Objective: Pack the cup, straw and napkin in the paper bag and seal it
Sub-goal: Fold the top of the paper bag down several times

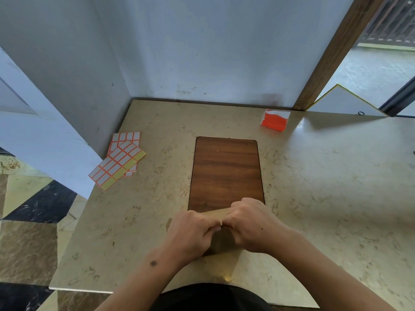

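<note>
- The beige marble-patterned countertop point(314, 176) filled most of the view, meeting a pale blue-grey wall point(202, 46) at its far edge; a brown wooden door frame point(332, 55) rose at the far right.
- A dark wood-grain rectangular panel point(225, 173) lay set into the countertop, its long axis running away from the person.
- The brown paper bag point(216, 213) stood at the panel's near end, close to the person, its folded top edge running left to right between the hands; its contents were hidden.
- Two overlapping sheets of red-bordered white labels point(119, 160) lay at the far left.
- The left hand point(193, 234) and right hand point(253, 225) touched, fingers curled closed, pinching the bag's top fold.
- A small orange-and-white box point(275, 120) sat near the wall.
</note>
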